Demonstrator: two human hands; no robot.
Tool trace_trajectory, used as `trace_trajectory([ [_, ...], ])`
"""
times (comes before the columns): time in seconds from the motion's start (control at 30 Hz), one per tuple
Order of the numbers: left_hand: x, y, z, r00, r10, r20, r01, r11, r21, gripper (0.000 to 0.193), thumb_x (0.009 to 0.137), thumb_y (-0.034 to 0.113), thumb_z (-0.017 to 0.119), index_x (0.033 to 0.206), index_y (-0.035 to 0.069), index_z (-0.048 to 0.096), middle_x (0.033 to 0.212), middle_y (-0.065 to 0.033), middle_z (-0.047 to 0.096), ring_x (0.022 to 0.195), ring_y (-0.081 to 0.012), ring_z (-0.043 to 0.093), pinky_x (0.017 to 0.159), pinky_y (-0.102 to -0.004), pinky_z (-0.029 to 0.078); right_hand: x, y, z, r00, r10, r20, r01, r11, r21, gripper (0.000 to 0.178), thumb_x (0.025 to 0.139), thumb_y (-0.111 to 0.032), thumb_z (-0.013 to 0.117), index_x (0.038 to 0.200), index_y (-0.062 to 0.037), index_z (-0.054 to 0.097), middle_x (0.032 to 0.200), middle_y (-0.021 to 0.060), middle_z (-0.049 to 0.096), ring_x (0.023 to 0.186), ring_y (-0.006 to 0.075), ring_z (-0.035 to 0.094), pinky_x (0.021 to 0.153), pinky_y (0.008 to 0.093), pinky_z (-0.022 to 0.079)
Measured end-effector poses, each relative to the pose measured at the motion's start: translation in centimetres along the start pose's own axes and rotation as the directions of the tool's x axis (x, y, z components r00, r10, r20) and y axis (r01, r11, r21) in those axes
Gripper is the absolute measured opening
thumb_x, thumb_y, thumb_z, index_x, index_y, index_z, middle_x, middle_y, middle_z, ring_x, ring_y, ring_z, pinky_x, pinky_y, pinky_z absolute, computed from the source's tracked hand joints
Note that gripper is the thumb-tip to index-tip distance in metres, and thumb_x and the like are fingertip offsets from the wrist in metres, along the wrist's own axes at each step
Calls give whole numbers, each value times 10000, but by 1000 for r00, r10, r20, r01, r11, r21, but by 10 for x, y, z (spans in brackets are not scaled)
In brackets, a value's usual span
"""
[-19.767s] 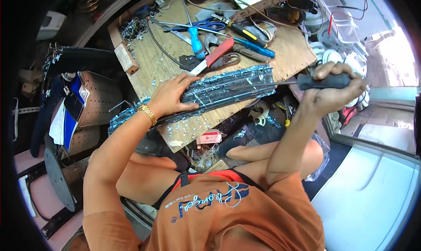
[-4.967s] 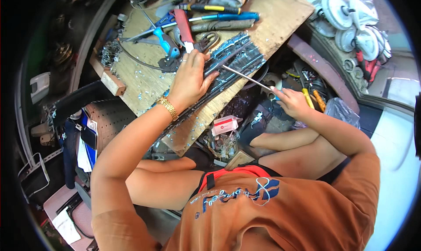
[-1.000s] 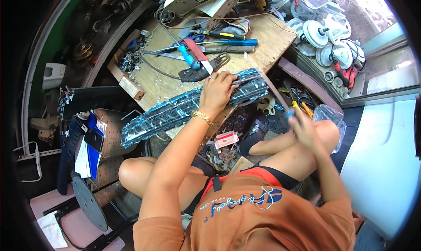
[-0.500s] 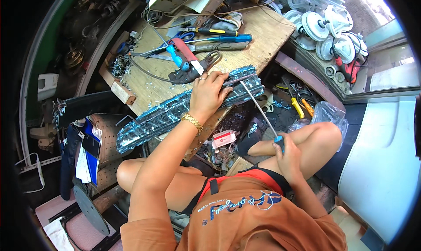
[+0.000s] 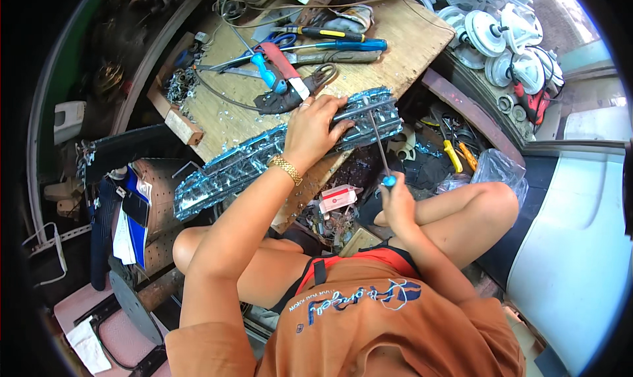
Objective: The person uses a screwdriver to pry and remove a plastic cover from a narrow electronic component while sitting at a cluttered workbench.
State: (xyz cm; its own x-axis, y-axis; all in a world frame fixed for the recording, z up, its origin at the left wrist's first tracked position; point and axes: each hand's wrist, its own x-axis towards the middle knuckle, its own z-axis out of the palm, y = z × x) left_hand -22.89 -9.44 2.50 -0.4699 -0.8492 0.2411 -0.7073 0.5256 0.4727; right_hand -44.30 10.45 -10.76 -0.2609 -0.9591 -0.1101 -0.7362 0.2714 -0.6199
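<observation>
A long, black ribbed panel (image 5: 231, 174) with shiny blue shreds along its edges lies slantwise over the near edge of the wooden table. My left hand (image 5: 313, 130) is closed over its upper right part, thumb toward me. From under those fingers a thin grey rod (image 5: 372, 107) runs across the panel's right end. In my right hand (image 5: 399, 205) is a screwdriver (image 5: 380, 143), gripped by its blue handle. Its long shaft points up to the panel's right end, and the tip meets or overlaps the rod; exact contact is unclear.
On the wooden table (image 5: 409, 37) lie a red-handled knife (image 5: 280, 64), a blue screwdriver (image 5: 269, 74), pliers and other tools. White plastic reels (image 5: 488, 34) pile up at the right. Yellow-handled pliers (image 5: 453, 156) and a pink box (image 5: 339, 198) lie lower down among scraps.
My right hand has moved up and to the left with the screwdriver, whose shaft now stands steeper. The panel's right end has shifted slightly upward; my left hand keeps its hold.
</observation>
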Motion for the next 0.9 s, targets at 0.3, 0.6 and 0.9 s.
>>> trace_trajectory([
  [0.3, -15, -4, -7, 980, 70, -187, -55, 995, 81, 697, 874, 321, 830, 1500, 138, 584, 1515, -125, 565, 1379, -386, 518, 1166, -520, 417, 18, -11, -79, 994, -45, 104, 5, 934, 357, 259, 972, -150, 757, 1187, -32, 675, 987, 117, 762, 919, 200, 714, 857, 388, 567],
  [0.6, -127, -64, -112, 960, -89, -264, 136, 976, 167, 874, 742, 473, 920, 1455, 91, 589, 1430, -151, 612, 1352, -401, 553, 1161, -543, 411, 31, -39, -237, 994, 73, 80, -105, 824, 557, 554, 1032, -92, 662, 1563, -59, 506, 952, 7, 595, 750, 93, 547, 656, 264, 479],
  [0.9, -174, -88, -112, 956, -290, -37, 288, 914, 286, 1020, 650, 705, 884, 1416, 93, 604, 1338, -142, 624, 1260, -354, 572, 1057, -549, 399, 46, -186, -264, 749, -442, 494, 497, 867, 21, 517, 960, -68, 675, 1471, -130, 625, 1083, 228, 716, 879, 409, 687, 810, 445, 547],
])
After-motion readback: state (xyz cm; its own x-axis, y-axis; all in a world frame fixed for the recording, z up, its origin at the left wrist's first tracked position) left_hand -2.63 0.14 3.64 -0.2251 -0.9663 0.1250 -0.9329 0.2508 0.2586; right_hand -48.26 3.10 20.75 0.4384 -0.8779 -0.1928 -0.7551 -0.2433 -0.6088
